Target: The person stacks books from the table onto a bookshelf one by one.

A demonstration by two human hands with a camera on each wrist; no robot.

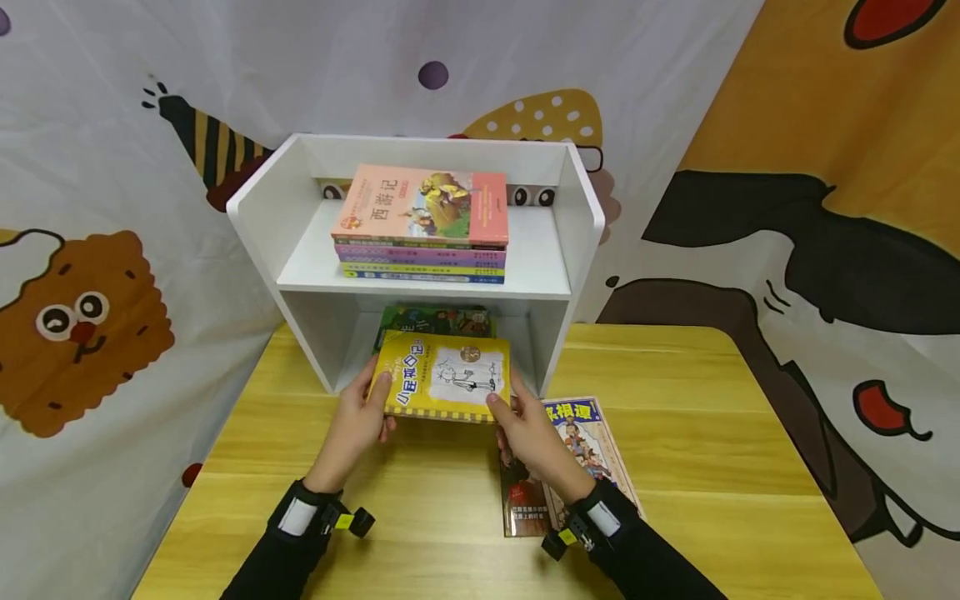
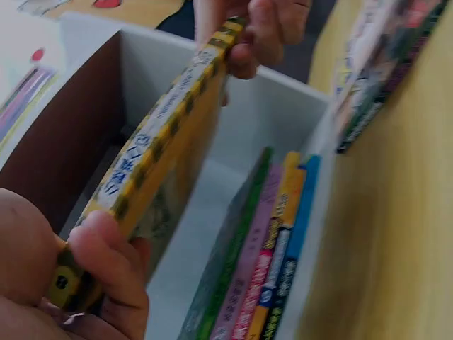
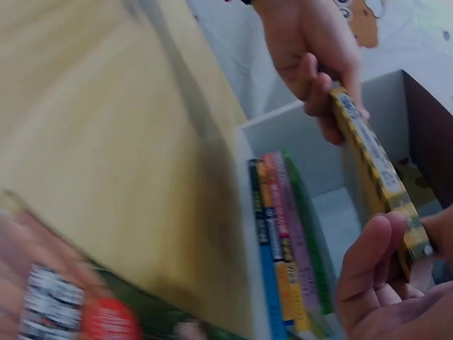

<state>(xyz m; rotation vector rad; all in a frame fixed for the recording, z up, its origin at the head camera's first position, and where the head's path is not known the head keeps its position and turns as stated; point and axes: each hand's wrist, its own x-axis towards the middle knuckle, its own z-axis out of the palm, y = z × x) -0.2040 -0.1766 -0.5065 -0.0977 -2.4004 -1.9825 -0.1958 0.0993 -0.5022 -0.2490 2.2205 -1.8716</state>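
Observation:
A yellow book with a checkered edge is held level at the front of the lower shelf. My left hand grips its left end, thumb on the cover and fingers beneath. My right hand grips the right end the same way. Behind and below it, a green book tops a stack on the lower shelf. In the left wrist view that stack shows several coloured spines, and the yellow book is apart from them. The right wrist view also shows both hands on the yellow book.
The white two-tier shelf stands at the back of the wooden table. On its upper level lies a stack of books topped by a pink one. Two books, one dark and one pale with a blue title, lie by my right forearm.

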